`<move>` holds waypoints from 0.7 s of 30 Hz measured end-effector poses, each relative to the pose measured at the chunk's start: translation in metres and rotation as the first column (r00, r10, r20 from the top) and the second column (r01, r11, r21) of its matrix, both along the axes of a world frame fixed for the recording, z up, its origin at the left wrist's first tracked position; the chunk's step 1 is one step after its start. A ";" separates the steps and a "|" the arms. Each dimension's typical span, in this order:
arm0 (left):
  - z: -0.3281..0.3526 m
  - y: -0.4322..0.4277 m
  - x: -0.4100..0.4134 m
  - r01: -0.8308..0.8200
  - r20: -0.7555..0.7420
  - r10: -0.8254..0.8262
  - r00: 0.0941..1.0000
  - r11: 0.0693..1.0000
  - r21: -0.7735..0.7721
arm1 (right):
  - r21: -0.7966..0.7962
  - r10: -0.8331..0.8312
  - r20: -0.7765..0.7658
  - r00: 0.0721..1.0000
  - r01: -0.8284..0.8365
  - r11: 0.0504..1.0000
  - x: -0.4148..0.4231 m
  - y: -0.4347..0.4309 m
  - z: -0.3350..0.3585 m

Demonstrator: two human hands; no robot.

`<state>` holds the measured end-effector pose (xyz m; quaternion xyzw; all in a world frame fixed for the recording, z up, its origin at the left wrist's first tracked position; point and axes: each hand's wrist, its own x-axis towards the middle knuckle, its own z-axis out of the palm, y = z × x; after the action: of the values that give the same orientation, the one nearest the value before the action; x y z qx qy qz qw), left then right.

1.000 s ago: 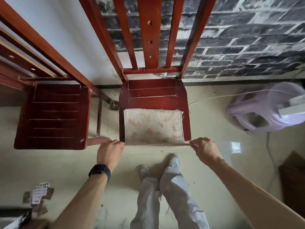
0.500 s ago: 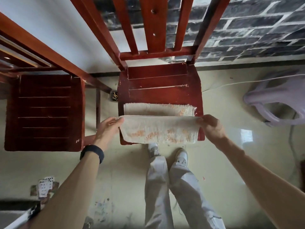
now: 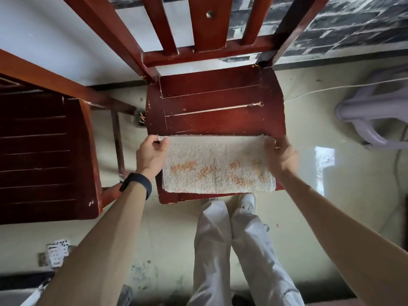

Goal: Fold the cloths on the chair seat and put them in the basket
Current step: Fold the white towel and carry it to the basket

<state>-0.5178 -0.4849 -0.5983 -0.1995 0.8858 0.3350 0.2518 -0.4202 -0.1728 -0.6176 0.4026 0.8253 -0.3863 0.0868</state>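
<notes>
Cloth: a pale terry cloth (image 3: 217,165) with orange blotches lies folded on the near half of the chair seat (image 3: 214,113), its long side running left to right; the fold sits at the near edge and the loose edges lie along the far side.
Chair seat: dark red wood with plank seams, its far half bare; the near rim shows just below the cloth.
Left hand: the left hand (image 3: 151,154) pinches the far left corner of the cloth between thumb and fingers, closed on it, knuckles toward the camera.
Right hand: the right hand (image 3: 281,154) grips the far right corner of the cloth, its fingers curled over the edge.
Wrist: a dark watch band (image 3: 136,184) circles the left wrist.
Second chair: another red wooden chair (image 3: 44,155) stands to the left, its slatted seat apart from the first.
Legs: pale trousers (image 3: 238,250) and white shoes (image 3: 248,202) show on the near side of the seat, toes just under its rim.
Floor: a glossy cream floor (image 3: 309,195), with playing cards (image 3: 57,250) lying at the near left.
Stool: a lilac plastic stool (image 3: 375,111) stands to the right, well apart from the chair.
Basket: cannot be made out in this view.
</notes>
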 end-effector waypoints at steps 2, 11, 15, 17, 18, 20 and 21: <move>0.000 0.002 0.000 0.016 -0.028 -0.017 0.999 0.999 -0.032 | 0.072 0.033 0.002 0.999 -0.033 0.997 0.002 -0.002 0.000; 0.007 0.012 0.023 0.090 -0.265 -0.180 0.947 0.944 -0.318 | 0.351 0.028 -0.065 0.997 -0.003 0.936 0.012 -0.031 0.020; -0.003 0.032 0.077 0.449 -0.253 -0.560 0.789 0.807 -0.384 | 0.380 0.483 0.092 0.871 -0.479 0.791 0.035 -0.079 0.022; -0.014 0.043 0.093 0.557 -0.176 -0.661 0.729 0.723 -0.408 | 0.329 0.619 0.153 0.770 -0.631 0.703 0.036 -0.087 0.005; -0.021 0.045 0.094 0.565 -0.136 -0.664 0.735 0.712 -0.417 | 0.309 0.642 0.176 0.746 -0.661 0.684 0.033 -0.084 -0.003; -0.035 0.043 0.087 0.574 -0.086 -0.664 0.742 0.697 -0.429 | 0.330 0.656 0.212 0.724 -0.685 0.650 0.027 -0.070 -0.017; -0.042 0.040 0.083 0.589 -0.084 -0.686 0.723 0.675 -0.445 | 0.361 0.653 0.232 0.721 -0.687 0.631 0.026 -0.062 -0.021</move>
<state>-0.4352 -0.4448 -0.6406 0.1217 0.9705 0.0644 0.1977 -0.3947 -0.2344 -0.6384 0.0910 0.9741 -0.1219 0.1674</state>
